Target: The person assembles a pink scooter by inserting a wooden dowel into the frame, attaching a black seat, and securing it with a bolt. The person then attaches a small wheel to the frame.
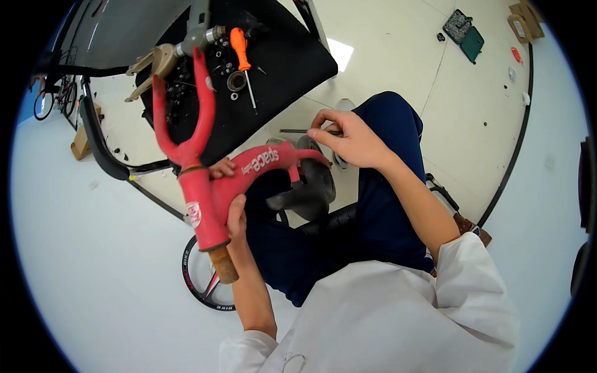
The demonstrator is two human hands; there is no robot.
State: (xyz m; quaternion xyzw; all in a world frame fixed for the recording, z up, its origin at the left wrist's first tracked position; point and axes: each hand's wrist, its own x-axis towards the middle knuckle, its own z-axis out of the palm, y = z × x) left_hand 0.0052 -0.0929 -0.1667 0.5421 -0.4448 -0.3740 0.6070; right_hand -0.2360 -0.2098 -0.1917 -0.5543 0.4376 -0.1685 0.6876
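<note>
My left hand (pixel 233 208) is wrapped round the red kids' bike frame (pixel 249 168) just behind its head tube, the fingers coming over the far side. The frame's fork (pixel 198 133) points up and away to the left. A rusty steerer tube (pixel 224 264) sticks out of the near end of the head tube. At the frame's other end sits a black saddle (pixel 314 193), partly hidden by the red tube. My right hand (pixel 354 140) pinches a thin dark metal rod (pixel 293 130) close above the saddle; the rod's far end under the fingers is hidden.
A black-topped chair or stool (pixel 273 56) ahead carries an orange-handled screwdriver (pixel 239 46), loose nuts and bolts, and a grey frame with a beige fork (pixel 163 62). A wheel (pixel 199 292) lies at lower left. On the floor at far right is a green tool case (pixel 471 43).
</note>
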